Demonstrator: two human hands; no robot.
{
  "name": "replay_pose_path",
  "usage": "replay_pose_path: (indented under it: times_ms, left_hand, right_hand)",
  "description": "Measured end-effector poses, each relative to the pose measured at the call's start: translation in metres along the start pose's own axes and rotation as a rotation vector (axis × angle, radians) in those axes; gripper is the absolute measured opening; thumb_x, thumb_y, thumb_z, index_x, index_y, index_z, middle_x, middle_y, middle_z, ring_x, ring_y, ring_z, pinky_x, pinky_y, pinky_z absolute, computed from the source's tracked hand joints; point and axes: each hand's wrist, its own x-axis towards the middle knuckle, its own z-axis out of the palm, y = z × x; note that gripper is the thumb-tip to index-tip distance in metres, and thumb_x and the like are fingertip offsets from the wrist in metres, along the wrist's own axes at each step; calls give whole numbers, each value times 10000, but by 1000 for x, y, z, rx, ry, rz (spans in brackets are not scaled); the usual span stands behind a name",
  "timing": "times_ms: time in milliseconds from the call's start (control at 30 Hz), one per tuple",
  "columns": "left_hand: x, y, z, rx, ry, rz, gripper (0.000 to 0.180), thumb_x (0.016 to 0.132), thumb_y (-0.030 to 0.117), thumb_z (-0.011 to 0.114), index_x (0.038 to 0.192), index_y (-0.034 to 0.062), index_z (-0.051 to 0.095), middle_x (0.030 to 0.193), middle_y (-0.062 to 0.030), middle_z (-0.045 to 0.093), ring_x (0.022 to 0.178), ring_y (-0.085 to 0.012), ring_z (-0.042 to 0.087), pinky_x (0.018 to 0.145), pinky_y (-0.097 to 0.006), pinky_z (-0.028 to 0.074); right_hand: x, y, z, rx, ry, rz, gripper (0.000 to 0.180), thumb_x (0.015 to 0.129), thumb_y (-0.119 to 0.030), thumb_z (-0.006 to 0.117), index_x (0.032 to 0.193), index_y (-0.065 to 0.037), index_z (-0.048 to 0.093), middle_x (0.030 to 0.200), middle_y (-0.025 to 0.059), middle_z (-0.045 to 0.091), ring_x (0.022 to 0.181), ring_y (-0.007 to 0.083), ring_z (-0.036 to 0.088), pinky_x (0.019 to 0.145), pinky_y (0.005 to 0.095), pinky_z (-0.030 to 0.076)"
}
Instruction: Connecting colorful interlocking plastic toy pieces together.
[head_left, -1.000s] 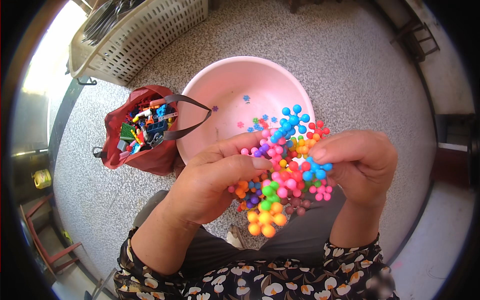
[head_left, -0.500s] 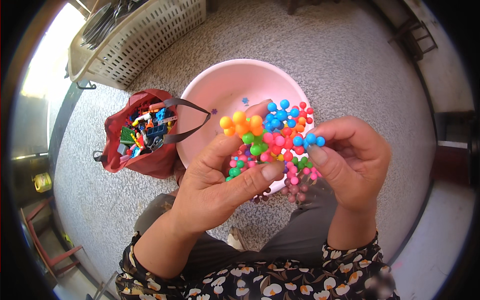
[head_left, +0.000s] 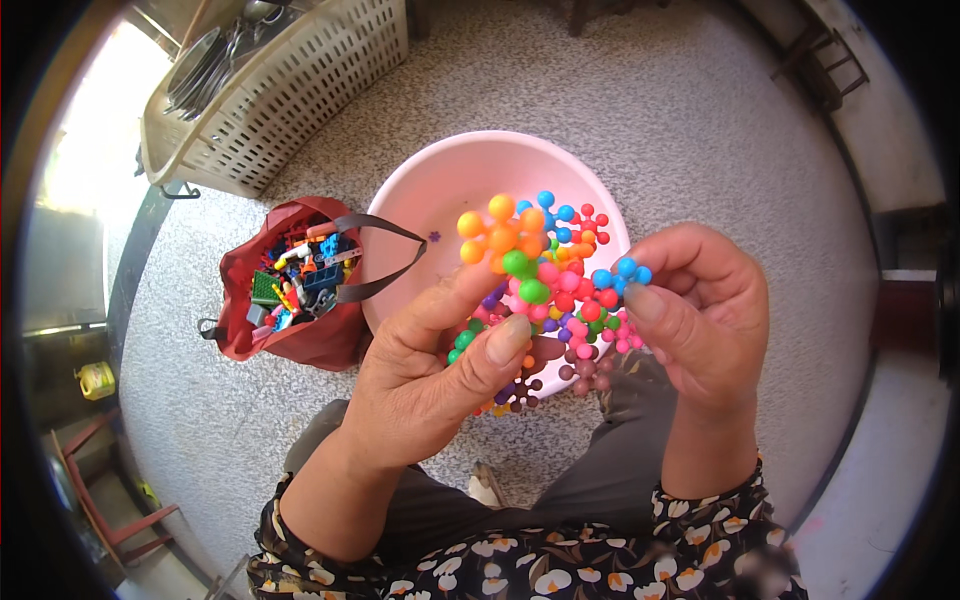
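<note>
A cluster of joined ball-ended plastic building pieces (head_left: 537, 290) in orange, green, pink, red, blue and brown is held in front of me. My left hand (head_left: 425, 350) grips it from the left, thumb over the green and pink balls. Between thumb and forefinger of my right hand (head_left: 700, 310) is a blue ball-ended piece (head_left: 626, 272), touching the red balls at the cluster's right side. I cannot tell whether the two are joined. Behind the cluster lies a round pink basin (head_left: 450, 185), with a small purple piece (head_left: 434, 237) on its inside.
Left of the basin stands a red cloth bag (head_left: 330, 335) full of mixed toy bricks, its dark handle reaching over the basin rim. A slatted plastic basket (head_left: 290, 95) holding metal ware is at the far left. A reddish chair frame (head_left: 100, 490) stands at lower left.
The cluster has turned and tilted in my left hand, with its orange balls spreading upward. My right hand has shifted slightly, still pinching the blue piece.
</note>
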Motion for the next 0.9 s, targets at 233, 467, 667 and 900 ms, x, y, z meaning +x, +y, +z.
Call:
replay_pose_path:
  times_ms: [233,467,667,900]
  left_hand:
    - [0,5,0,117,46,-133,325,883,114,561,1184,-4,532,1121,-83,575,985,-110,536,847,-242,435]
    - [3,2,7,84,158,-110,225,883,149,571,1033,-9,627,1012,-49,612,713,-18,507,606,-148,406]
    - [2,2,10,56,192,-131,207,886,160,569,1011,10,641,877,-1,618,650,1,478,548,-133,375]
    - [1,3,12,-19,210,-147,230,893,160,556,1029,-11,625,935,-43,633,767,-39,548,657,-160,438]
  right_hand:
    - [-6,0,6,-432,7,-120,169,752,-1,659,916,21,625,732,55,643,603,49,594,524,174,465]
    - [-5,5,13,-658,69,-363,164,734,-10,668,894,10,640,733,102,661,518,96,602,471,205,465]
    - [-10,-3,17,-687,47,-332,183,750,48,650,931,56,628,749,93,643,618,56,578,517,154,437]
    - [-12,-3,20,-755,65,-345,167,755,37,649,921,49,631,738,88,646,590,45,567,496,159,432]
